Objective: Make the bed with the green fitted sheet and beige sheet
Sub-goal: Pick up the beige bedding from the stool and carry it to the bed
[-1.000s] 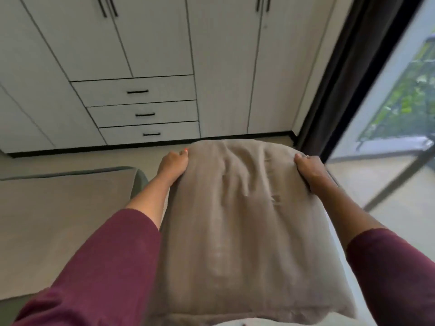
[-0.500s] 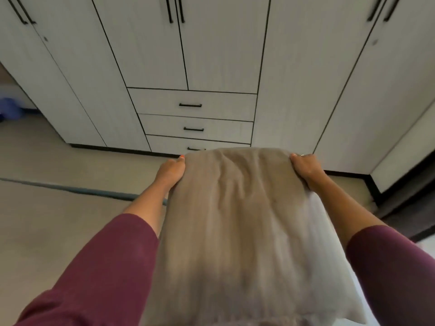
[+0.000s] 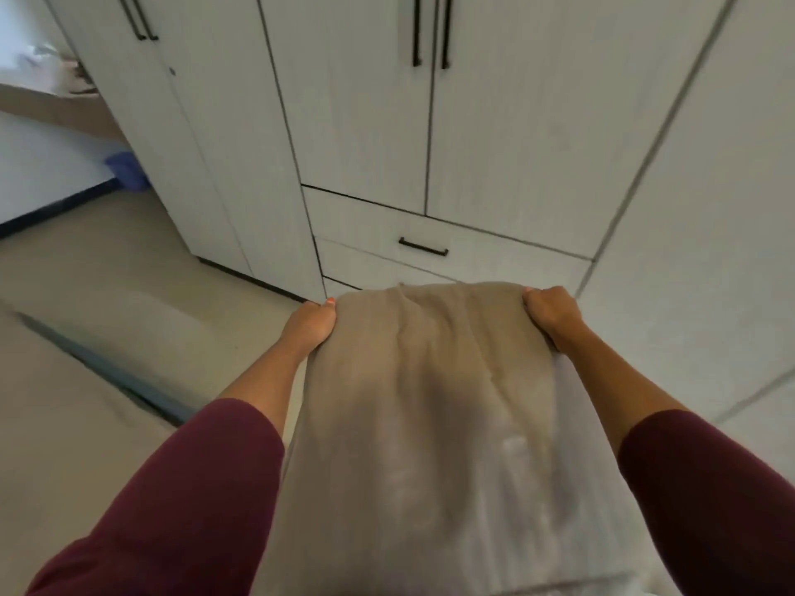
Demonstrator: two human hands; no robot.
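Observation:
I hold a beige pillow point(image 3: 426, 380) out in front of me, its far edge toward the wardrobe. My left hand point(image 3: 310, 326) grips its far left corner and my right hand point(image 3: 548, 311) grips its far right corner. A white part of the pillow point(image 3: 563, 380) shows along its right side. At the lower left lies the bed under a beige sheet point(image 3: 51, 415), with a strip of the green fitted sheet point(image 3: 107, 376) showing along its edge.
A white wardrobe point(image 3: 365, 122) with black handles and drawers point(image 3: 423, 247) stands close ahead. Beige floor point(image 3: 107, 251) runs between the bed and wardrobe. A blue object point(image 3: 127, 169) lies on the floor at the far left.
My view has swung left and toward the wardrobe; the window and dark curtain have left the frame. The pillow stays held at both far corners.

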